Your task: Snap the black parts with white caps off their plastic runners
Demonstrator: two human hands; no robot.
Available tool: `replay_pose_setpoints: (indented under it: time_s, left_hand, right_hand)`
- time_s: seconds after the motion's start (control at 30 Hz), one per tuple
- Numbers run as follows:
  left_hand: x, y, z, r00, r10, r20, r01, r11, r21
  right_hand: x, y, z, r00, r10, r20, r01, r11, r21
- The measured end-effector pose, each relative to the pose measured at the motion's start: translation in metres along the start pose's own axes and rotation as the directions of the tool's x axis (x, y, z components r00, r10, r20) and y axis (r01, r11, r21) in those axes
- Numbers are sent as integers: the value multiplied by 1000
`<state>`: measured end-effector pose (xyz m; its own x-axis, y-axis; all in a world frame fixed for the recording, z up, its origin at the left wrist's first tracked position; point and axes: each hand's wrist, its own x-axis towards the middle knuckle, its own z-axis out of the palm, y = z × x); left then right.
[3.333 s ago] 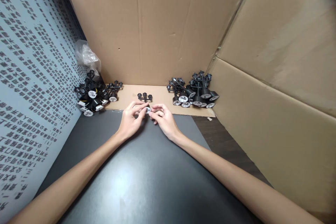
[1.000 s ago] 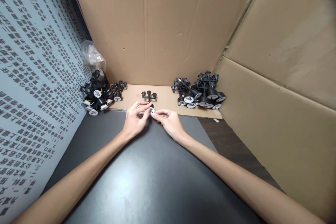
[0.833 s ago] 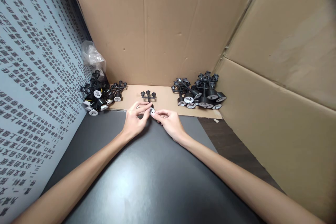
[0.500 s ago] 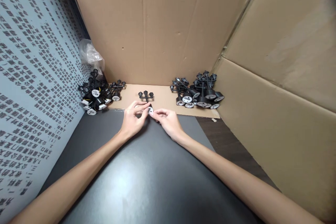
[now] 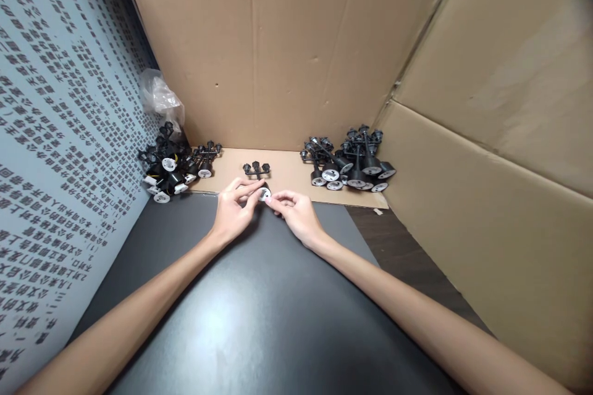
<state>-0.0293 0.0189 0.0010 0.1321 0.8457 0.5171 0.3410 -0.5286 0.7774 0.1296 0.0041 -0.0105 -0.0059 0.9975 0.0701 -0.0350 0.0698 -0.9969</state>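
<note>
Apparently I'm working the white disc [image 5: 265, 194] at frame centre: left hand [image 5: 234, 205] pinching the lamp [image 5: 256, 168], right hand [image 5: 298, 216] bunched against the disc, its grip unclear; next move probably wants steadiness.

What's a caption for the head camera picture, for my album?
Left hand holds a small black lamp while right hand touches its white base, more lamps piled either side.

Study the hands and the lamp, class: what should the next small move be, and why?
Probably a gentle press with the right hand on the white base of the lamp: the left hand holds the lamp, the base faces the camera, and the right fingertips are at its edge. Whether it is fully seated is too small to tell.
</note>
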Motion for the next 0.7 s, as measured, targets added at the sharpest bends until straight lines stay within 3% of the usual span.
replay_pose_setpoints:
  time_s: [0.7]
  left_hand:
    - [0,2,-2,999,40,23,-40,999,-1]
  right_hand:
    - [0,0,-1,1000,13,21,-12,999,-34]
